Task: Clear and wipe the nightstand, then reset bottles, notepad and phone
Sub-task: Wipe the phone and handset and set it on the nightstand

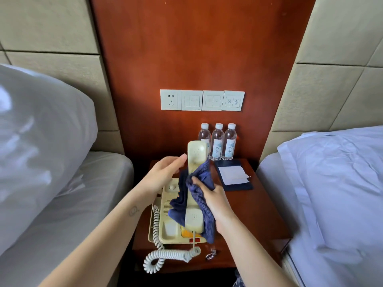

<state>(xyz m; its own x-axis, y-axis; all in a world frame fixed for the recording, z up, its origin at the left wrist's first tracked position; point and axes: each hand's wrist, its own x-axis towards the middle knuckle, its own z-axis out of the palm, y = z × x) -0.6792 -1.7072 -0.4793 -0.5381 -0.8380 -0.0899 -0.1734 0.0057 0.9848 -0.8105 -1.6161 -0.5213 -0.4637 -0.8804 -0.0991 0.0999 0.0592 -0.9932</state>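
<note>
A cream telephone handset is lifted upright above the phone base on the wooden nightstand. My left hand holds the handset's upper part, thumb against its side. My right hand grips a dark blue cloth wrapped round the handset's middle. A coiled cord hangs from the handset over the front edge. Three water bottles stand in a row at the back. In front of them lies a dark blue notepad holder with white paper.
White-sheeted beds flank the nightstand, with a pillow at left and bedding at right. A socket and switch panel sits on the wooden wall above. A small metal drawer pull shows on the nightstand's front.
</note>
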